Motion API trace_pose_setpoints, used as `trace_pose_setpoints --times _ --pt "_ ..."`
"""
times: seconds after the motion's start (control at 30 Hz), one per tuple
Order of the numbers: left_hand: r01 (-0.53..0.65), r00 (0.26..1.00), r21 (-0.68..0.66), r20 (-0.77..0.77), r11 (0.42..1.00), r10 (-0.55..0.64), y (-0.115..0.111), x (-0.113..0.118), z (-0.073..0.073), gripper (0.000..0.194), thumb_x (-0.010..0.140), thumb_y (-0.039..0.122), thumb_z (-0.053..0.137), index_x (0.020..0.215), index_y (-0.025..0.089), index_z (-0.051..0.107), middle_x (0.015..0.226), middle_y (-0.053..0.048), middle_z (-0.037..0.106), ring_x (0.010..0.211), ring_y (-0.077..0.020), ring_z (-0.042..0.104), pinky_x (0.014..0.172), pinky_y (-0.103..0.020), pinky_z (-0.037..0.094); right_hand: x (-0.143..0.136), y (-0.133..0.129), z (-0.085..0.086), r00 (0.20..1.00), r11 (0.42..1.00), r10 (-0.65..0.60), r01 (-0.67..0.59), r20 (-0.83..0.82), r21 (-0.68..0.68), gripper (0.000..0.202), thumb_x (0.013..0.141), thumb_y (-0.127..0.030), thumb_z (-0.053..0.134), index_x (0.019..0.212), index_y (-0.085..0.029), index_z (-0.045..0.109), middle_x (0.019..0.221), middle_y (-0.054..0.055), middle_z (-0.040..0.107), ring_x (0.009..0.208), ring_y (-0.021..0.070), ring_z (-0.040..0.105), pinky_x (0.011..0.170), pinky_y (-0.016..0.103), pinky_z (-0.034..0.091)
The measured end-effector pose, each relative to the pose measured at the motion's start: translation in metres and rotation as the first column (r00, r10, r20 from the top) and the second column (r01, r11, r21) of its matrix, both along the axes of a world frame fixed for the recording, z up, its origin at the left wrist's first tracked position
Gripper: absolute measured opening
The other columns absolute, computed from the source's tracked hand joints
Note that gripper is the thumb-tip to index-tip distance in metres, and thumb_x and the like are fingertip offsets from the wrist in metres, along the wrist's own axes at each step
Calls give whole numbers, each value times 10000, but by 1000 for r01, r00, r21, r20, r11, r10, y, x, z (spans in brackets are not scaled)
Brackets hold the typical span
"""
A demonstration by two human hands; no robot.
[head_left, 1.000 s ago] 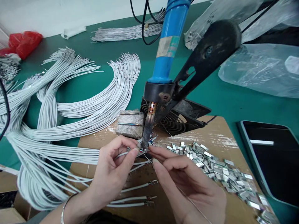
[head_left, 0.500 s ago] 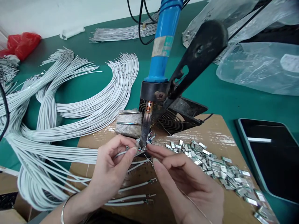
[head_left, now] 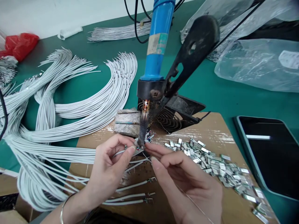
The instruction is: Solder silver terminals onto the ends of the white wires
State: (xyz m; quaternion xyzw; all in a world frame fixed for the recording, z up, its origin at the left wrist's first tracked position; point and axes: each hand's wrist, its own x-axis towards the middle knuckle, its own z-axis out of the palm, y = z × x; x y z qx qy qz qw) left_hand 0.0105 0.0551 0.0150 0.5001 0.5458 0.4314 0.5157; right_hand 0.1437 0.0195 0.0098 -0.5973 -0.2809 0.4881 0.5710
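Note:
My left hand (head_left: 113, 166) pinches a white cable (head_left: 118, 153) close to its stripped end, just under the tip of a soldering iron (head_left: 143, 127). The iron, blue-handled, hangs tip-down in a black metal holder (head_left: 179, 62). In my right hand (head_left: 187, 180) runs a thin solder wire (head_left: 190, 199), crossing the palm and coming out by the thumb. Its index fingertip is beside the iron's tip, at a small metal connector that the fingers partly hide. Below, several cables with connectors on their ends (head_left: 149, 180) lie on the brown board (head_left: 187, 210).
Bundles of white cables (head_left: 93, 133) fill the left side. A heap of small metal connectors (head_left: 217, 166) is on the board at right, beside a phone (head_left: 268, 152). A black fan (head_left: 173, 119) and a worn block (head_left: 127, 123) stand behind the iron. Plastic bags (head_left: 257, 62) lie at back right.
The whole view has shifted slightly, so things appear a little further left. Both hands keep the same grip at the iron's tip.

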Motion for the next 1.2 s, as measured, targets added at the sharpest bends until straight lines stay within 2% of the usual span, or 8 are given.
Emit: trace_pose_setpoints --times 0.23,0.47,0.73,1.2 --pt "6 1000 6 8 1000 -6 1 0 0 146 961 183 737 843 108 694 855 -26 725 696 -27 633 672 -52 503 0 0 1 1000 1000 -5 5 0 -5 271 874 -330 794 704 -213 619 1101 -27 797 1025 82 761 925 96 542" --pt "6 1000 -7 4 1000 -6 1 0 -1 152 966 186 728 849 102 679 800 -9 678 677 -21 597 657 -49 483 0 1 4 999 999 45 -45 -2 -5 250 919 -296 747 740 -210 595 1152 -47 789 1082 106 763 983 129 533" --pt "-13 1000 -13 14 1000 13 1 2 -2 138 960 168 722 852 95 675 864 -30 725 722 -27 645 700 -49 512 0 -1 3 1000 999 14 -15 -7 -43 242 875 -322 784 710 -221 639 1106 -40 795 1052 90 762 951 97 533" --pt "-34 999 0 28 999 34 2 3 0 126 935 161 722 834 105 673 858 -17 746 719 -18 673 679 -28 502 0 -1 -1 1000 1000 5 -5 12 11 225 887 -292 773 713 -225 649 1079 -51 798 1030 70 764 953 69 529"
